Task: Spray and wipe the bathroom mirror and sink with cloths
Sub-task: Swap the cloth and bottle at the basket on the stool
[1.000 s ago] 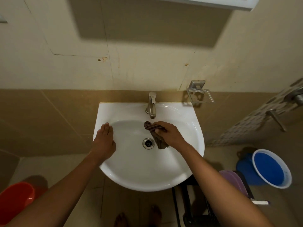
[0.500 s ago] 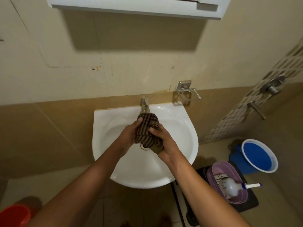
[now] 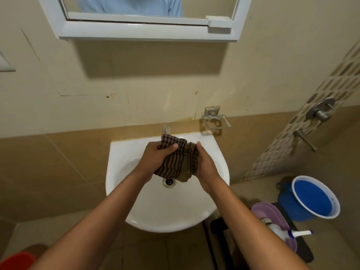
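Both hands hold the striped cloth (image 3: pixel 176 159) bunched above the sink (image 3: pixel 120 172), just over the drain (image 3: pixel 169 182). The left hand (image 3: pixel 155 156) closes on it from nine o'clock with the thumb pressed across the top; the right hand (image 3: pixel 206 168) cups it from three o'clock, fingers wrapped around the far side. The cloth looks soft and limp — probably damp, so likely heavier than it seems and apt to drip. Holding it by the gathered middle, as here, should keep loose corners from trailing. The tap (image 3: pixel 166 130) stands just behind the cloth at twelve o'clock, and the soap holder (image 3: pixel 215 121) juts out at one o'clock; both are hard edges to avoid. The mirror (image 3: pixel 148 6) hangs well above at twelve — open wall lies between. A spray bottle (image 3: pixel 280 229) lies in the purple tub (image 3: pixel 266 210) at four o'clock.
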A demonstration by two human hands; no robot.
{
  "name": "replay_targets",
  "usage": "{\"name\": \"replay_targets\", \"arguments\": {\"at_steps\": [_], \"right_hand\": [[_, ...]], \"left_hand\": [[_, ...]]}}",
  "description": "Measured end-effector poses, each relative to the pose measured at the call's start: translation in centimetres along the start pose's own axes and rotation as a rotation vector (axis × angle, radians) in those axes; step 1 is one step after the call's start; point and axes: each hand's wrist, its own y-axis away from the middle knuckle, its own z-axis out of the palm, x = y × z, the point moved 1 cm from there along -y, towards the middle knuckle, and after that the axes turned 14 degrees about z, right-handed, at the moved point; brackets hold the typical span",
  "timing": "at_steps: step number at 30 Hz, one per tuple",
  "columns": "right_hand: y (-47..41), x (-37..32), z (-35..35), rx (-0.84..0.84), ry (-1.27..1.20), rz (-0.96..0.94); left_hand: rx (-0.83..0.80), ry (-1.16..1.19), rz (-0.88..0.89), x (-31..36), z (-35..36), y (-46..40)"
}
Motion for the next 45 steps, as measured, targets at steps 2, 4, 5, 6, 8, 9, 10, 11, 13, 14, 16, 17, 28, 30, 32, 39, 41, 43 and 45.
{"name": "replay_targets", "arguments": {"at_steps": [2, 4, 5, 6, 8, 9, 10, 11, 13, 14, 16, 17, 28, 30, 32, 39, 41, 43, 45], "right_hand": [[0.5, 0.1, -1.6, -0.072, 0.015, 0.013], [0.9, 0.0, -3.2, -0.056, 0.137, -0.04], [1.0, 0.0, -4.3, -0.019, 0.174, -0.055], [1.0, 0.0, -5.4, 0.01, 0.178, -0.059], [1.1, -0.2, -8.2, 0.043, 0.108, -0.028], [1.3, -0.4, -9.4, 0.051, 0.048, -0.003], [1.6, -0.5, -11.0, 0.054, -0.015, 0.019], [2.0, -0.6, -12.5, 0.054, -0.071, 0.038], [2.7, -0.6, -15.7, 0.068, -0.136, 0.063], [3.0, -0.5, -17.1, 0.087, -0.148, 0.073], [3.7, -0.1, -20.0, 0.113, -0.168, 0.073], [4.2, 0.1, -21.4, 0.118, -0.173, 0.064], [8.1, 2.4, -34.5, 0.311, -0.221, -0.078], [8.7, 2.9, -36.5, 0.346, -0.256, -0.098], [9.4, 3.3, -38.4, 0.444, -0.269, -0.101], [8.7, 5.2, -41.0, 0.819, -0.148, -0.052], [8.0, 5.2, -40.8, 0.752, -0.307, -0.012], [7.2, 5.1, -40.7, 0.648, -0.537, 0.071], [6.5, 5.2, -40.9, 0.643, -0.712, 0.098]], "left_hand": [[0.012, -0.095, 0.034, 0.4, 1.8, -0.2], [-0.002, -0.142, 0.024, 0.6, 3.6, -0.3], [-0.023, -0.138, 0.005, 0.6, 4.6, -0.3], [-0.049, -0.106, -0.024, 0.5, 5.6, -0.3], [-0.112, -0.018, -0.1, 0.4, 7.7, -0.4], [-0.148, 0.015, -0.136, 0.3, 8.4, -0.4], [-0.188, 0.033, -0.159, 0.2, 9.5, -0.4], [-0.221, 0.045, -0.17, 0.0, 10.7, -0.5], [-0.261, 0.048, -0.162, -0.3, 13.4, -0.6], [-0.26, 0.047, -0.152, -0.3, 14.6, -0.5], [-0.246, 0.052, -0.138, -0.6, 17.6, -0.6], [-0.242, 0.061, -0.136, -0.8, 19.1, -0.7], [-0.633, 0.109, -0.216, -2.8, 32.3, -2.3], [-0.673, 0.111, -0.222, -3.0, 34.7, -2.8], [-0.71, 0.091, -0.238, -3.8, 37.2, -3.2], [-0.776, -0.102, -0.089, -7.0, 45.4, -3.6], [-0.852, -0.13, -0.027, -7.0, 47.1, -3.2], [-0.965, -0.107, -0.02, -7.3, 48.6, -2.2], [-1.068, -0.09, -0.031, -7.6, 49.5, -0.9]]}}
